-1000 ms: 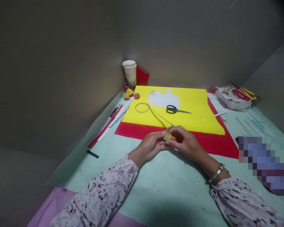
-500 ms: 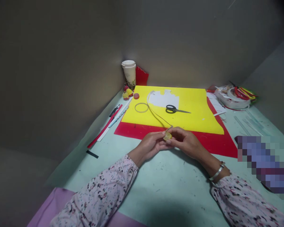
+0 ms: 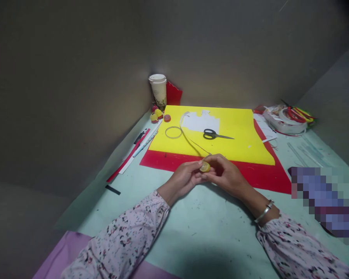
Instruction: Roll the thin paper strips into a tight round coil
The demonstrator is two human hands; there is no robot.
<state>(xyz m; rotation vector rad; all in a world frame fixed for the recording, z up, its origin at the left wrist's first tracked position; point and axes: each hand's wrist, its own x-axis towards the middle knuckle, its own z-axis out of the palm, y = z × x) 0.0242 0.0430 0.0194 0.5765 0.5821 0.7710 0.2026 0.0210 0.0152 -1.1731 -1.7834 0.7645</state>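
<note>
A small, round yellow disc with a ridged rim (image 3: 204, 167) is held up between my two hands near the front edge of the coloured sheets. The thumb of my left hand (image 3: 186, 176) presses on its left side, the fingers curled beneath. My right hand (image 3: 228, 174) closes on it from the right, with index finger and thumb at its upper and lower edges. A thin pale strip (image 3: 193, 143) curves from the yellow sheet (image 3: 241, 149) to the right fingertips; whether it joins the disc is hidden. Black-handled scissors (image 3: 211, 134) lie beyond the hands.
A lidded paper cup (image 3: 158, 91) stands at the back left, near small yellow and red pieces (image 3: 156, 115). A ring (image 3: 173, 132) and white paper (image 3: 203, 122) lie on the yellow sheet, above a red sheet (image 3: 258, 176). Pliers (image 3: 296, 115) rest on a container at right.
My right hand has shifted slightly left around the disc. The disc has turned a little and shows more of its ridged edge.
</note>
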